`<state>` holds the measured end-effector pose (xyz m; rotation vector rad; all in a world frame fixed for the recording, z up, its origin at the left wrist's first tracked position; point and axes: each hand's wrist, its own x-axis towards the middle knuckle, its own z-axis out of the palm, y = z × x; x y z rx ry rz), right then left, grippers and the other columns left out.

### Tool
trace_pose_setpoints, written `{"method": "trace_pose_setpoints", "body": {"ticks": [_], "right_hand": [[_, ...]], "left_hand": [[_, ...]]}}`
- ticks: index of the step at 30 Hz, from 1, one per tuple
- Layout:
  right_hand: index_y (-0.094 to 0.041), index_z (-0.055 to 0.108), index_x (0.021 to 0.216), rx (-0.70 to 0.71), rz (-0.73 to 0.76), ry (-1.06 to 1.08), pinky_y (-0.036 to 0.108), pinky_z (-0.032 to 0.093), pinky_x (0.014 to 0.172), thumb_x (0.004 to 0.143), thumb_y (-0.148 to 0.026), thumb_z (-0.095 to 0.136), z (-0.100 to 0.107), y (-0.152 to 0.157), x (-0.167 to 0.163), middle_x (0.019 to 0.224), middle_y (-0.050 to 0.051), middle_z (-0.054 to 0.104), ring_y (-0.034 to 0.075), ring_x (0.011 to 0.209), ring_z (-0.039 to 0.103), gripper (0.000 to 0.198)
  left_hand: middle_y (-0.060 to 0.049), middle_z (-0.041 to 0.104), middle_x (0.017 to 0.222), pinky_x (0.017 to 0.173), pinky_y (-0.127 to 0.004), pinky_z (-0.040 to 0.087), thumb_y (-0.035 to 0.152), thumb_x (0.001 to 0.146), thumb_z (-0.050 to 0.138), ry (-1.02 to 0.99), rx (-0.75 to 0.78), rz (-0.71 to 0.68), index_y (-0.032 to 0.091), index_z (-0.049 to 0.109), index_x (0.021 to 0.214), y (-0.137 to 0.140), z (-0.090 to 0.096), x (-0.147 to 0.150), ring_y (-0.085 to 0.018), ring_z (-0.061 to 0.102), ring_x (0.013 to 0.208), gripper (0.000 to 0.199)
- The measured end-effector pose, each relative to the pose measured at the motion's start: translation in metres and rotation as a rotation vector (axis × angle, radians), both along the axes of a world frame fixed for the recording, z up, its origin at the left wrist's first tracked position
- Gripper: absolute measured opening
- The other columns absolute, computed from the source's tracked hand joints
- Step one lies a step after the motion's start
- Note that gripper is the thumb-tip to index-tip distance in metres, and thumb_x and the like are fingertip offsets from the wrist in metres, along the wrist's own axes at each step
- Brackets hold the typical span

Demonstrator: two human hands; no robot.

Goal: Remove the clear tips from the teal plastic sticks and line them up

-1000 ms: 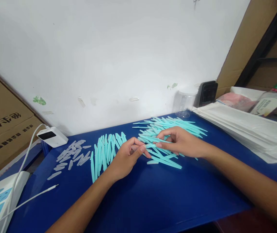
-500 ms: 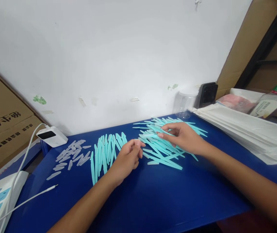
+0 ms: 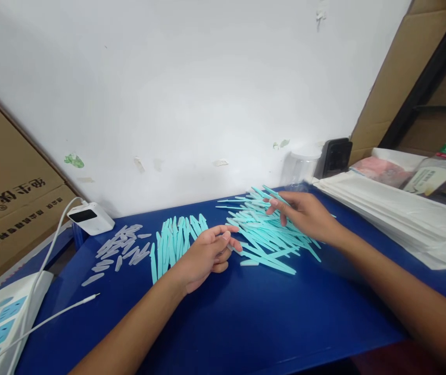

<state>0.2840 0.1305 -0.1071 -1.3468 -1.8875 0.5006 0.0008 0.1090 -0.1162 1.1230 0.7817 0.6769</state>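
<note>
My right hand (image 3: 303, 213) is closed over the right-hand heap, its thumb and fingers pinching a slim turquoise eyebrow razor (image 3: 271, 193). Other turquoise sticks lie right behind it, so I cannot tell whether more than one is held. Below it spreads a loose, crossed heap of turquoise razors (image 3: 267, 255). My left hand (image 3: 207, 255) hovers between the two groups, index finger stretched out, thumb close to the fingers, with nothing visible in it. Left of it is a row of turquoise razors (image 3: 171, 239) laid side by side, partly hidden by the hand. Further left lie several translucent covers (image 3: 123, 245).
A white power bank (image 3: 92, 219) with a cable stands at the left, above a power strip (image 3: 0, 328). At the back right are a clear jar (image 3: 303, 166) and a black object (image 3: 335, 157). White sheets (image 3: 394, 219) and a bottle (image 3: 437, 169) sit at the right.
My right hand has moved slightly right, with a razor now raised in its fingers. My left index finger has stretched out. The whole view has shifted a little.
</note>
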Motion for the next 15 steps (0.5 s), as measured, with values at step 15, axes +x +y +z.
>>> {"method": "trace_pose_setpoints", "body": {"ticks": [15], "right_hand": [[-0.018, 0.072, 0.075, -0.133, 0.138, 0.119, 0.029, 0.041, 0.059, 0.099, -0.062, 0.055, 0.0060, -0.0089, -0.0109, 0.051, -0.002, 0.056, 0.014, 0.046, 0.051, 0.052]], "left_hand": [[0.006, 0.030, 0.073, 0.048, -0.022, 0.015, 0.053, 0.102, 0.053, 0.069, 0.045, 0.037, 0.018, 0.063, 0.116, 0.0003, -0.0012, -0.0021, -0.008, 0.015, 0.056, 0.039]]}}
